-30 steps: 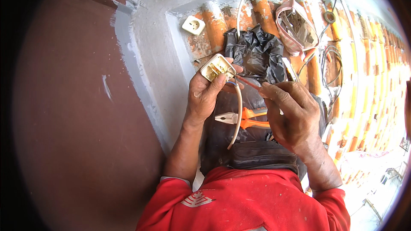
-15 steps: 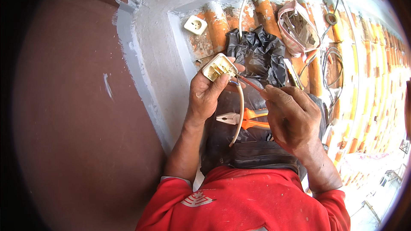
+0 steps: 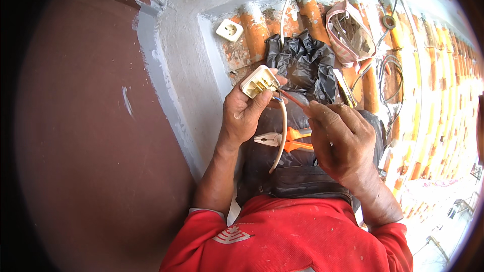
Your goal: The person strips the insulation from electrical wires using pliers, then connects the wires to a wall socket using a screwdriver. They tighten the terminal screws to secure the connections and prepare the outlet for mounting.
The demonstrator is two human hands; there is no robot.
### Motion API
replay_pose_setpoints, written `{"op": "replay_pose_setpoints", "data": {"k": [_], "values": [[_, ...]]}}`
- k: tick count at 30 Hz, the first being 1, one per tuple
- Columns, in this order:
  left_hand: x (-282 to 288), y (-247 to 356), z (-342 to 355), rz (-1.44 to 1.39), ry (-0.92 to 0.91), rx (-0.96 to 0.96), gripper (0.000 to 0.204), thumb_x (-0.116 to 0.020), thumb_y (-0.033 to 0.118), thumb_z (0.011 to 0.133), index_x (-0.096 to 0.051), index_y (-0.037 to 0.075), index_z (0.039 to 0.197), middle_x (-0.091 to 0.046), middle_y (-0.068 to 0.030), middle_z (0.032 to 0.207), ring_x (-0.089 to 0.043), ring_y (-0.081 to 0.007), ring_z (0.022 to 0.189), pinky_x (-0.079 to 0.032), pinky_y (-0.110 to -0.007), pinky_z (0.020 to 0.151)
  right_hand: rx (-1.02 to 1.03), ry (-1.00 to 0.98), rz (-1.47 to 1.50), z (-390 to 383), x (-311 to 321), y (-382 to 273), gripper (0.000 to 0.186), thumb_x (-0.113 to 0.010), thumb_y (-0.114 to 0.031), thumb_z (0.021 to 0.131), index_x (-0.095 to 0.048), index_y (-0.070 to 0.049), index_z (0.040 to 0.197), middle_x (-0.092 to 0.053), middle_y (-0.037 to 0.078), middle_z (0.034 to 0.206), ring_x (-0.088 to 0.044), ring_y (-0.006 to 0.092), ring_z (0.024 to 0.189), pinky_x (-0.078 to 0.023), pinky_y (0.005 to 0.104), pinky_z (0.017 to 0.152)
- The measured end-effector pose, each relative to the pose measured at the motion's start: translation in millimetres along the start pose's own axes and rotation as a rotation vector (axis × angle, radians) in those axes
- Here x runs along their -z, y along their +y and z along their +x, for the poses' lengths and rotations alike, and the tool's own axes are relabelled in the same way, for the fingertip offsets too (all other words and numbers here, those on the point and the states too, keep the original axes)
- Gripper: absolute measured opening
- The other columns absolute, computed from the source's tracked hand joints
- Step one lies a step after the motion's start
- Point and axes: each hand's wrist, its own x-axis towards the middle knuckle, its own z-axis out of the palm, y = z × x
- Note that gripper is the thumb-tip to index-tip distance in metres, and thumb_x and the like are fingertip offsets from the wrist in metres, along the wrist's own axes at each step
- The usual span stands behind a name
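Down at the bottom edge, the red sleeves [image 3: 282, 236] of the person's shirt fill the frame, both forearms coming up from there. Just past that, orange-handled pliers [image 3: 285, 141] lie on the dark-trousered lap, jaws pointing toward the person's left.

Above the pliers, the left hand [image 3: 244, 116] has its fingers wrapped tight round a small cream-white socket body [image 3: 258, 81], thumb pressed along its near side. It's a squarish plastic block, tilted, with the open back facing up so you can see brassy metal bits inside. A pale cable [image 3: 282, 136] curves down out of it and hangs over the lap, with thin coloured cores showing right where it meets the block.

The right hand [image 3: 340, 138] is closed round a screwdriver [image 3: 292, 99] with a reddish shaft, its tip touching the socket body where the cores go in. The handle is mostly buried in the fist, so I can't tell much about it.

Further out, a crumpled black plastic bag [image 3: 305, 60] sits on orange roof tiles [image 3: 254, 27]. A white socket cover [image 3: 229, 29] lies on the tiles to the left, a pink bag of bits [image 3: 350, 32] to the right, loose wires [image 3: 390, 78] beside it, and a grey painted ledge [image 3: 176, 60] runs along the brown wall [image 3: 75, 121].
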Motion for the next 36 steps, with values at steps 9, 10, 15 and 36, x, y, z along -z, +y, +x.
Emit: {"op": "replay_pose_setpoints", "data": {"k": [9, 10, 15, 36], "values": [[-1.6, 3.9, -1.8, 0.027, 0.009, -0.013, 0.048, -0.061, 0.018, 0.117, -0.052, -0.007, 0.156, -0.073, -0.0246, 0.139, -0.077, -0.0245, 0.112, -0.069, -0.038, 0.090, -0.093, -0.023, 0.059, -2.5, -0.8, -4.5, 0.029, -0.081, 0.004, 0.089, -0.072, -0.002, 0.116, -0.067, 0.011, 0.096, -0.069, 0.0300, 0.074, -0.056, 0.0419, 0.065], [-2.9, 5.9, -1.5, 0.033, 0.011, -0.018, 0.048, -0.061, 0.018, 0.117, -0.052, -0.007, 0.156, -0.073, -0.0246, 0.139, -0.077, -0.0247, 0.113, -0.069, -0.038, 0.090, -0.059, -0.029, 0.042, -4.3, -0.7, -2.9, 0.026, -0.082, 0.003, 0.090, -0.074, -0.003, 0.114, -0.070, 0.011, 0.098, -0.070, 0.0291, 0.075, -0.056, 0.0412, 0.065], [-0.9, 3.0, -3.7, 0.045, -0.012, -0.017, 0.046, -0.061, 0.015, 0.116, -0.053, -0.005, 0.157, -0.073, -0.0230, 0.140, -0.077, -0.0242, 0.113, -0.068, -0.036, 0.092, -0.064, -0.141, -0.070, -2.9, 5.5, -5.6, 0.023, -0.082, 0.002, 0.092, -0.074, -0.003, 0.112, -0.068, 0.010, 0.096, -0.069, 0.0275, 0.076, -0.056, 0.0408, 0.065], [1.7, 7.1, -3.5, 0.116, -0.044, -0.050, 0.046, -0.063, 0.016, 0.116, -0.055, -0.003, 0.157, -0.073, -0.0180, 0.141, -0.077, -0.0191, 0.112, -0.066, -0.032, 0.094, -0.078, -0.266, -0.167, -2.0, 2.5, -7.0, 0.015, -0.081, -0.004, 0.095, -0.070, -0.002, 0.105, -0.065, 0.011, 0.098, -0.070, 0.0291, 0.084, -0.057, 0.0417, 0.066]]}}
